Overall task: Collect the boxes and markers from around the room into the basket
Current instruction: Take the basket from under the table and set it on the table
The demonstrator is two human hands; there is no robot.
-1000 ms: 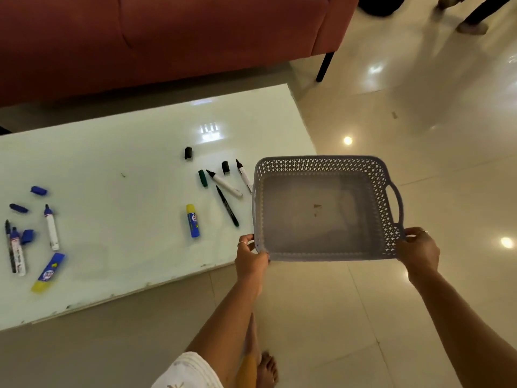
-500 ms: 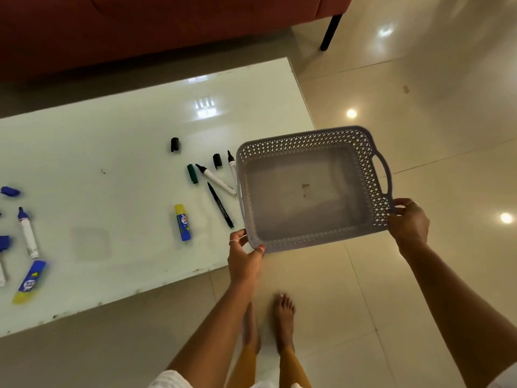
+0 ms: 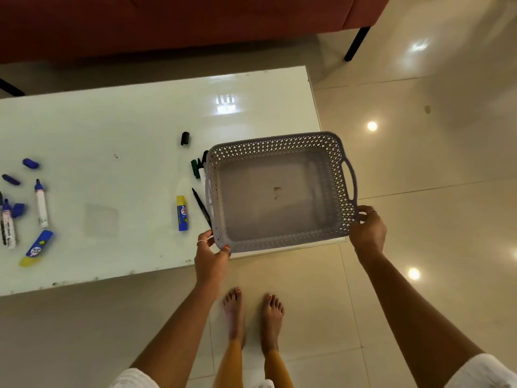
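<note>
I hold an empty grey perforated basket (image 3: 282,144) over the right end of a white table (image 3: 112,130). My left hand (image 3: 211,254) grips its near left corner and my right hand (image 3: 368,229) grips its near right corner. Just left of the basket lie a blue and yellow box (image 3: 181,212), a black pen (image 3: 201,204), a green marker (image 3: 195,169) and a black cap (image 3: 185,138); the basket partly hides the markers there. At the table's left end lie a blue-capped white marker (image 3: 41,204), loose blue caps (image 3: 30,163), another marker (image 3: 8,224) and a second blue and yellow box (image 3: 36,249).
A red sofa (image 3: 181,21) with a black leg (image 3: 356,43) stands behind the table. Glossy cream floor tiles (image 3: 433,163) spread to the right and in front. My bare feet (image 3: 253,312) stand just before the table's near edge.
The basket has moved left over the table's right end, covering some of the markers. The view has tilted down, so my feet now show.
</note>
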